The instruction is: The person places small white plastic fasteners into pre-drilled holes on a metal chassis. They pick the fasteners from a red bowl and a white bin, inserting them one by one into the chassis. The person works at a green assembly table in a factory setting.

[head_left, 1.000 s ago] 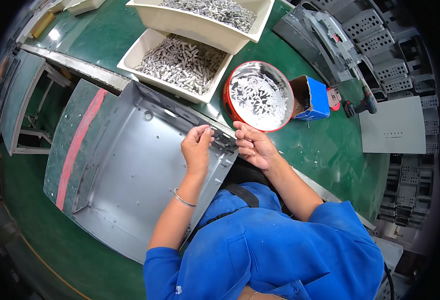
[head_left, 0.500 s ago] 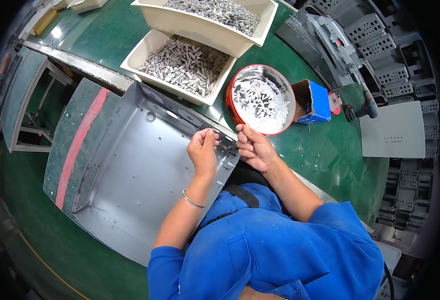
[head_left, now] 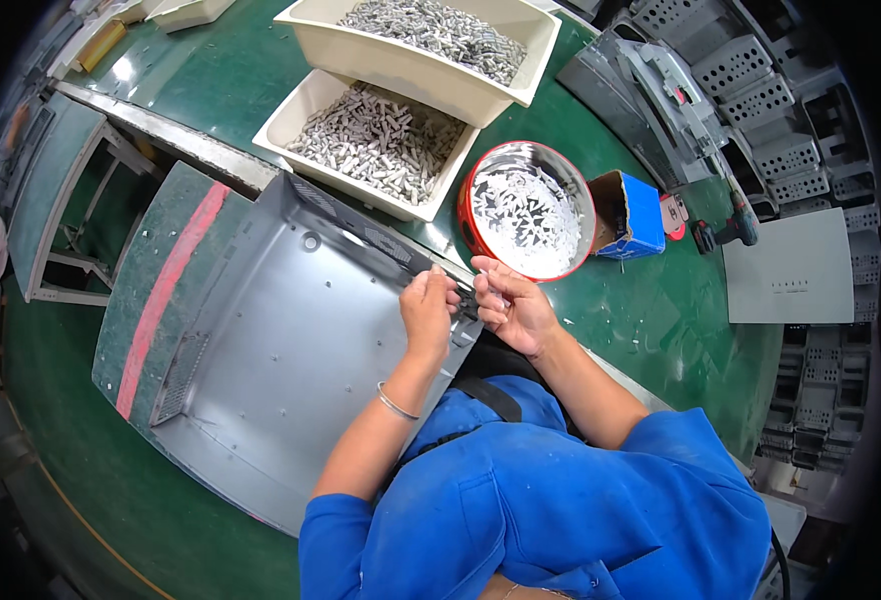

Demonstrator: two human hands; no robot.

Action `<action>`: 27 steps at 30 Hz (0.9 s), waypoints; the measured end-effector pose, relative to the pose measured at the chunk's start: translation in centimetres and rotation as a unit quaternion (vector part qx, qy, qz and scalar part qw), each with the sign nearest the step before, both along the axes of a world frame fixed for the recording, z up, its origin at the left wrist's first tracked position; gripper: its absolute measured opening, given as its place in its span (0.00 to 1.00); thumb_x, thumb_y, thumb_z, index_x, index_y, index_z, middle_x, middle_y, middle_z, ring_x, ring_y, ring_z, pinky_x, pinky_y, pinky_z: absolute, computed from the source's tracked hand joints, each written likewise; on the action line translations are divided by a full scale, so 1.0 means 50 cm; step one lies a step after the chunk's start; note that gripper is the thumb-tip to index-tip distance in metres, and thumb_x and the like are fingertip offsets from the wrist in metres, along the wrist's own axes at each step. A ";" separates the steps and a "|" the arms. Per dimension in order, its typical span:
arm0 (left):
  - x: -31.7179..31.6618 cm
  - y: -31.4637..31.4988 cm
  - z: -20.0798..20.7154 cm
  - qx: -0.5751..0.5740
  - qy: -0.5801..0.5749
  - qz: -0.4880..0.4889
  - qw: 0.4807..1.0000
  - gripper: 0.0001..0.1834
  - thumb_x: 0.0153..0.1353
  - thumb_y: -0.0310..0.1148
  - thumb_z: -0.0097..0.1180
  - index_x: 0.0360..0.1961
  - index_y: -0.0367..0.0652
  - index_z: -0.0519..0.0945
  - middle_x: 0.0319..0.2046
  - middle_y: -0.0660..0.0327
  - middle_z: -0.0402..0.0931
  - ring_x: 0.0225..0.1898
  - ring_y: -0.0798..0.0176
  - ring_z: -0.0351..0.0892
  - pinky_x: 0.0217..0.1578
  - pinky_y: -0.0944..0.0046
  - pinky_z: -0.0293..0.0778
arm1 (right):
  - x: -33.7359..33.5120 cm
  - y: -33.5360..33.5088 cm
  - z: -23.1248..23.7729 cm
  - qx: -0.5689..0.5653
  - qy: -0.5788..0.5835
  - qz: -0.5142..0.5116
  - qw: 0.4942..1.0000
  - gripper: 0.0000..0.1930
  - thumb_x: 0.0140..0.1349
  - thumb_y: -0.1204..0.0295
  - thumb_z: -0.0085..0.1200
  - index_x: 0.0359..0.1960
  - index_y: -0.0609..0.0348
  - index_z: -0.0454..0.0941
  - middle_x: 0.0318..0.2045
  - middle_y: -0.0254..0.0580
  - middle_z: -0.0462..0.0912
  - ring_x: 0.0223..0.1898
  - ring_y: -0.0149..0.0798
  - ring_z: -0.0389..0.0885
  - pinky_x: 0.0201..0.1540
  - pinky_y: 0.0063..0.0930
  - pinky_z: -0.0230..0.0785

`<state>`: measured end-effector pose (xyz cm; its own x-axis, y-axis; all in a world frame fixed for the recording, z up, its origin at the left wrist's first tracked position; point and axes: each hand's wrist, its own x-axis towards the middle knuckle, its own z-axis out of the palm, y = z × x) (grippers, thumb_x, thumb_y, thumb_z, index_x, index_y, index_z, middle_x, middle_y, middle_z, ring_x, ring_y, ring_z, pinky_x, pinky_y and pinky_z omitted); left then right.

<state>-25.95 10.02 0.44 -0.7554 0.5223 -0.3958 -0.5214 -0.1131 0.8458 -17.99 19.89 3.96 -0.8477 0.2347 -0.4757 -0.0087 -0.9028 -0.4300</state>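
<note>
A large grey sheet-metal cover with raised edges lies at the left and in front of me. Over its right end, by the perforated side wall, my left hand is closed with the fingertips pinched at the dark fittings; what it grips is hidden. Close beside it, my right hand is curled, palm partly up, around a small whitish piece. Just beyond the right hand stands a round red-rimmed metal tin with many small white pieces inside.
Two cream bins full of small metallic-looking parts stand behind the cover, one resting partly over the other. Right of the tin are a blue box, a cordless drill and a light panel. A red stripe crosses the left surface.
My left hand has moved right, in beside my right hand at the cover's side wall. The right hand has turned a little, showing the whitish piece. The whole view has shifted slightly.
</note>
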 end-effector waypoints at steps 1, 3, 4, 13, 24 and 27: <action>0.001 0.005 -0.001 0.005 -0.004 -0.007 1.000 0.16 0.59 0.40 0.40 0.20 0.41 0.69 0.14 0.67 0.65 0.15 0.77 0.60 0.17 0.77 0.58 | -0.001 -0.003 0.004 0.004 -0.005 -0.001 1.000 0.10 0.58 0.73 0.39 0.41 0.62 0.63 0.24 0.36 0.71 0.15 0.23 0.62 0.15 0.15 0.55; 0.000 0.008 -0.005 0.006 -0.001 -0.013 1.000 0.16 0.59 0.39 0.39 0.19 0.41 0.69 0.14 0.67 0.65 0.15 0.76 0.60 0.17 0.77 0.58 | -0.005 -0.009 0.012 0.010 -0.016 -0.004 1.000 0.09 0.58 0.73 0.39 0.39 0.61 0.63 0.23 0.36 0.71 0.15 0.23 0.61 0.15 0.15 0.54; 0.000 0.007 -0.010 0.004 0.005 -0.014 1.000 0.16 0.59 0.39 0.39 0.20 0.41 0.69 0.14 0.67 0.65 0.16 0.76 0.61 0.17 0.77 0.59 | -0.005 -0.012 0.016 0.012 -0.023 -0.007 1.000 0.08 0.58 0.72 0.39 0.38 0.61 0.64 0.23 0.36 0.71 0.15 0.23 0.61 0.15 0.15 0.54; -0.019 -0.023 -0.038 -0.142 0.287 -0.035 0.947 0.12 0.58 0.33 0.40 0.25 0.37 0.72 0.18 0.64 0.69 0.19 0.74 0.66 0.21 0.74 0.64 | 0.004 -0.006 0.000 0.000 -0.002 0.023 1.000 0.06 0.58 0.72 0.41 0.33 0.60 0.66 0.22 0.35 0.71 0.14 0.23 0.61 0.15 0.14 0.54; -0.011 -0.019 -0.026 -0.077 0.196 0.019 0.977 0.07 0.54 0.30 0.45 0.25 0.37 0.72 0.14 0.65 0.68 0.17 0.75 0.65 0.18 0.73 0.62 | 0.005 0.000 -0.004 0.001 -0.007 0.022 1.000 0.05 0.57 0.73 0.42 0.32 0.59 0.67 0.21 0.35 0.71 0.13 0.22 0.61 0.13 0.13 0.53; -0.011 -0.022 -0.027 -0.076 0.205 0.024 0.976 0.07 0.54 0.29 0.46 0.24 0.36 0.72 0.14 0.66 0.68 0.17 0.75 0.64 0.18 0.73 0.61 | 0.003 0.001 -0.007 0.000 -0.006 0.024 1.000 0.05 0.56 0.73 0.42 0.32 0.60 0.67 0.21 0.35 0.71 0.13 0.22 0.61 0.13 0.13 0.53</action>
